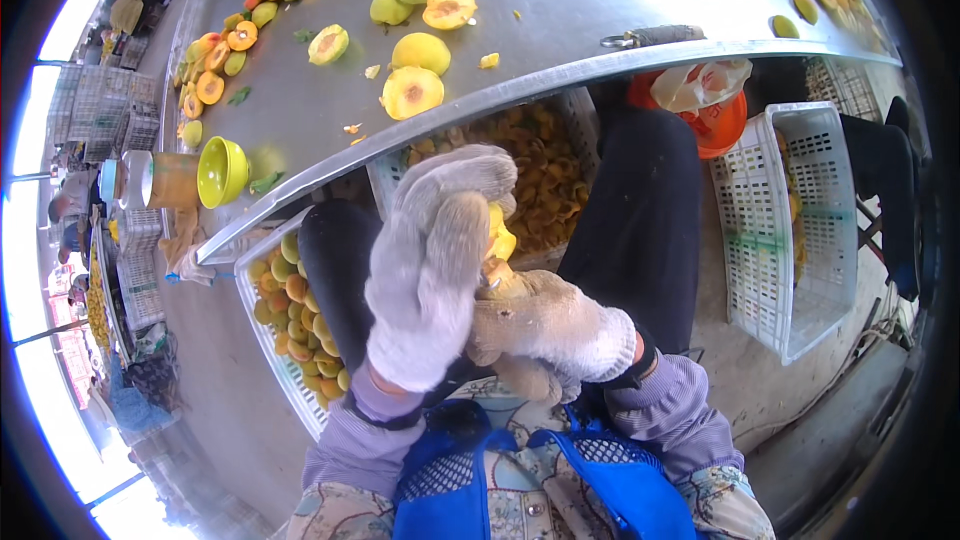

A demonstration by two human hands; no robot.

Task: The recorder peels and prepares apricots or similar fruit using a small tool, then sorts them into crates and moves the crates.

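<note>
Both of my hands wear knitted work gloves and meet above my lap. My left hand is curled around a yellow peach, most of which its fingers hide. Close against the fruit, my right hand is closed, its glove stained yellowish-brown. A small shiny metal bit shows by its thumb; what it belongs to is hidden. Beneath my hands, between my knees, a crate holds many cut peach pieces. Whole peaches fill another crate beside my left leg.
On the metal table lie peach halves and a dark-handled tool near its edge. A yellow-green bowl stands at the left corner. To the right are a red bucket and a white crate.
</note>
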